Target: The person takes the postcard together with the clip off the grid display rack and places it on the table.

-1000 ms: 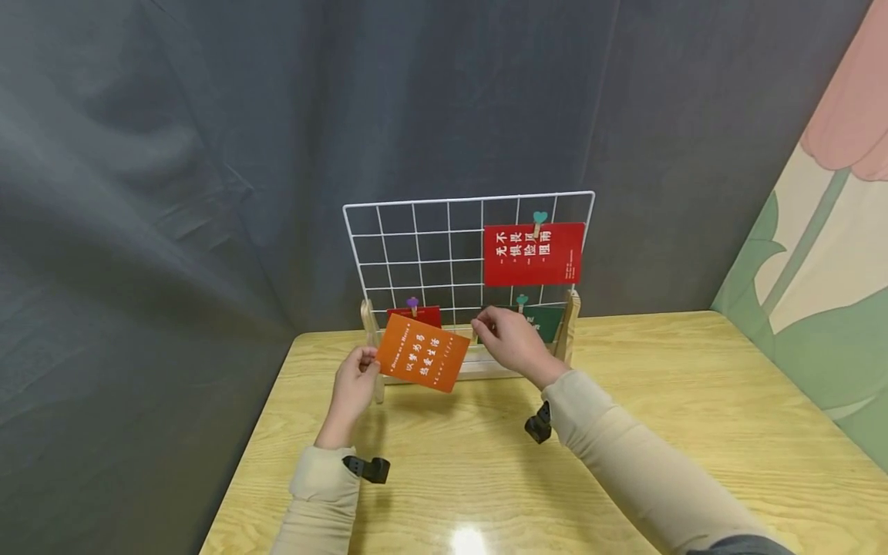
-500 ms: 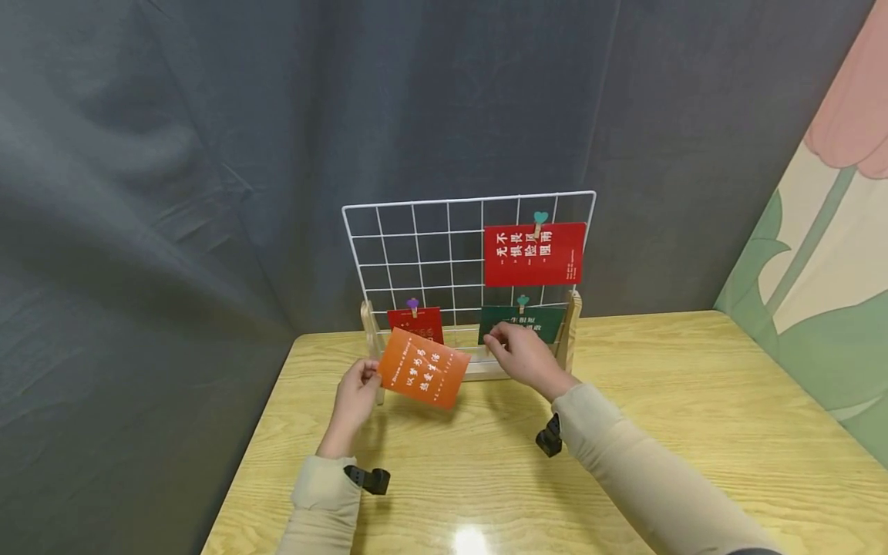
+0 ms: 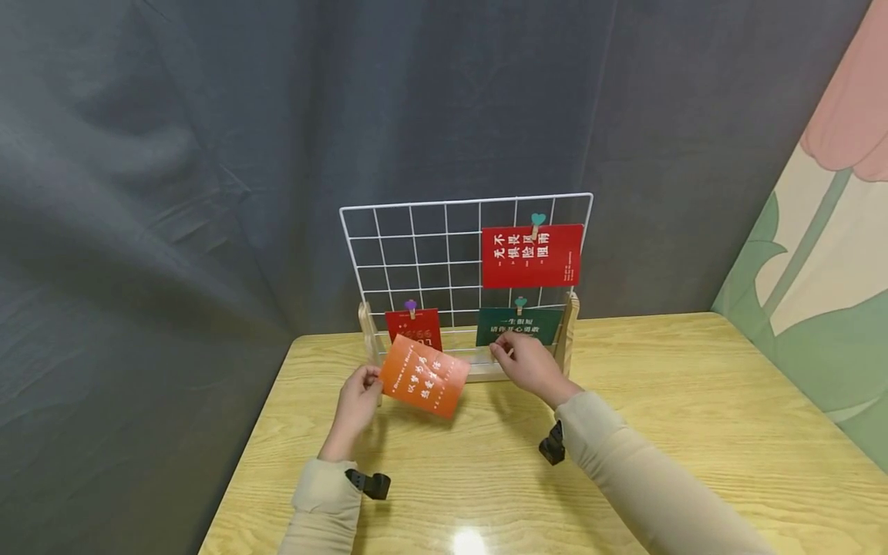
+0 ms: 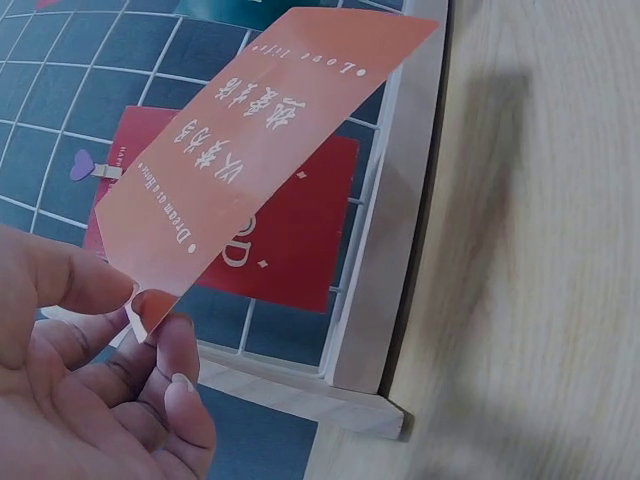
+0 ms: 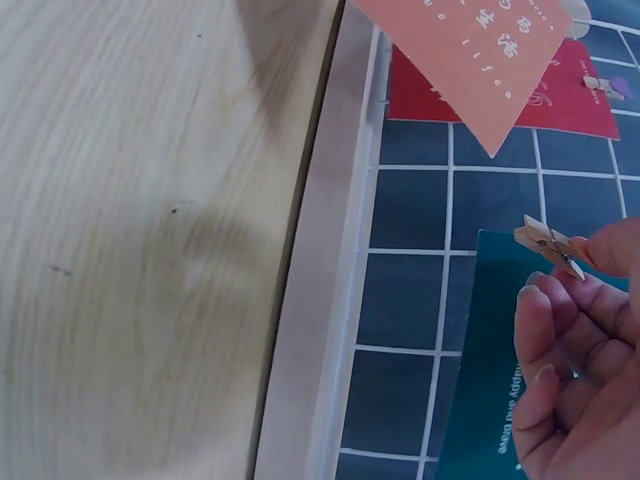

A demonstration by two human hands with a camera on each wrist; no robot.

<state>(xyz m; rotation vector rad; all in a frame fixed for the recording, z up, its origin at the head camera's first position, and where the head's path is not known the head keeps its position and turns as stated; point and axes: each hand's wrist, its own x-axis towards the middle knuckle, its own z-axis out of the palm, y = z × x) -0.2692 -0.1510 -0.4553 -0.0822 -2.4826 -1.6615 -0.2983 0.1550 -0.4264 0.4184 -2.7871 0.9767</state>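
Note:
My left hand (image 3: 356, 401) pinches an orange card (image 3: 422, 379) by its left corner, between thumb and fingers. White lettering covers the card, which hangs tilted before the lower left of a white wire grid (image 3: 398, 235). In the right wrist view, thumb and forefinger of my right hand (image 5: 590, 350) pinch a small wooden clothespin (image 5: 540, 240). That hand is in front of a green card (image 3: 486, 330) at the grid's lower right and hides part of it. Behind the orange card is a small red card (image 3: 425, 322), partly covered, under a purple heart clothespin (image 3: 411, 306).
A larger red card (image 3: 499, 270) hangs at the grid's upper right from a teal heart clothespin (image 3: 538, 221). Another teal one (image 3: 520, 302) tops the green card. Wooden legs (image 3: 570, 327) hold the grid on the wooden table (image 3: 444, 478), with a dark curtain (image 3: 444, 100) behind.
The orange card has dropped a little and tilted, uncovering more of the small red card. My right hand has moved right and down, away from the orange card, exposing the green card's lettering.

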